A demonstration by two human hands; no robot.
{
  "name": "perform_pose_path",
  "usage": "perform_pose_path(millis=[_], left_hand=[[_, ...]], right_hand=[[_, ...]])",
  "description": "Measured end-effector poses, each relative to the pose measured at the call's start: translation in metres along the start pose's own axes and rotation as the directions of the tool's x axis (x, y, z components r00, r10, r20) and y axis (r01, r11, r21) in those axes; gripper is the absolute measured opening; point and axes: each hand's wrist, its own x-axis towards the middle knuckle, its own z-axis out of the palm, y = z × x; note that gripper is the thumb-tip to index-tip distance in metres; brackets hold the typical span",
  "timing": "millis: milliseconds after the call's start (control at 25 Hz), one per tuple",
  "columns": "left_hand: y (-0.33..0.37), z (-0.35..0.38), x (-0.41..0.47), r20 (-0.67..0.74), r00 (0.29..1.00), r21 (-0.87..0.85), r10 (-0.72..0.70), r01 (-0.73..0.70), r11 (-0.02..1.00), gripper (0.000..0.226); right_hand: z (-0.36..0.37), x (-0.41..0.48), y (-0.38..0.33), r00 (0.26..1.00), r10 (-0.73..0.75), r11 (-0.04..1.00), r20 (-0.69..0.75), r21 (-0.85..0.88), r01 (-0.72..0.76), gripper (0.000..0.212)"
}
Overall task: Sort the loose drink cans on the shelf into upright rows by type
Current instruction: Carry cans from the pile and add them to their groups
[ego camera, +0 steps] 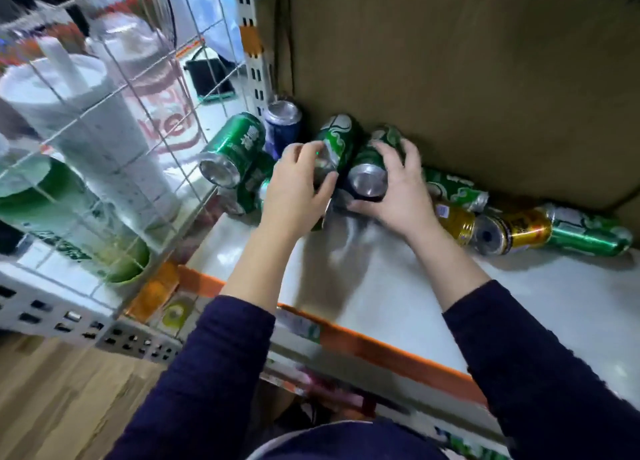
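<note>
Loose cans lie along the back of the white shelf [398, 286]. My left hand [298, 189] grips a green can [337, 137] that lies tilted on the pile. Beside it, my right hand [391, 189] grips another green can [372, 168], its silver base facing me. A green can [232, 149] lies on its side at the left on top of other green cans. One blue can [282, 123] stands upright in the back left corner. Right of my hands lie a green can [453, 189], two gold cans [512, 229] and one more green can [588, 232].
A brown cardboard wall [467, 78] closes the back of the shelf. A wire grid panel [114, 130] bounds the left side, with stacked cups and green bowls behind it. The shelf front has an orange edge strip [381, 348]. Products show on the shelf below.
</note>
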Motion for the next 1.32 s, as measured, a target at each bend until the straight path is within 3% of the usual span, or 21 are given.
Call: perform_pose_path(millis=[120, 280, 520, 680, 840, 1080, 1200, 1320], left_hand=[[-0.007, 0.01, 0.022, 0.069, 0.998, -0.032, 0.004, -0.002, 0.999, 0.064], [-0.016, 0.012, 0.036, 0.059, 0.998, -0.116, -0.003, 0.01, 0.993, 0.071], [-0.007, -0.003, 0.03, -0.179, 0.984, -0.323, -0.023, -0.037, 0.946, 0.064], [0.025, 0.0, 0.024, -0.288, 0.953, -0.452, 0.095, -0.222, 0.864, 0.043], [0.064, 0.022, -0.004, -0.134, 0.977, -0.683, 0.166, -0.212, 0.699, 0.03], [0.137, 0.067, -0.066, 0.113, 0.916, -0.744, 0.384, -0.178, 0.644, 0.03], [0.18, 0.089, -0.101, 0.197, 0.873, -0.773, 0.446, -0.142, 0.619, 0.035], [0.238, 0.112, -0.148, 0.273, 0.825, -0.817, 0.495, -0.073, 0.573, 0.026]], right_hand=[[0.01, 0.0, -0.001, 0.986, -0.037, 0.998, -0.161, -0.059, 0.028, 0.089], [0.002, -0.002, -0.002, 0.969, -0.077, 0.996, -0.236, 0.028, 0.086, 0.077], [-0.021, -0.04, -0.016, 0.891, 0.112, 0.959, -0.44, 0.283, 0.019, 0.065], [-0.043, -0.081, -0.01, 0.822, 0.214, 0.909, -0.528, 0.415, 0.03, 0.055], [-0.064, -0.126, 0.006, 0.773, 0.302, 0.886, -0.557, 0.463, -0.013, 0.048], [-0.105, -0.217, 0.054, 0.661, 0.459, 0.871, -0.593, 0.446, -0.205, 0.047], [-0.132, -0.267, 0.078, 0.621, 0.465, 0.88, -0.631, 0.405, -0.247, 0.049], [-0.17, -0.323, 0.107, 0.595, 0.477, 0.876, -0.647, 0.404, -0.263, 0.047]])
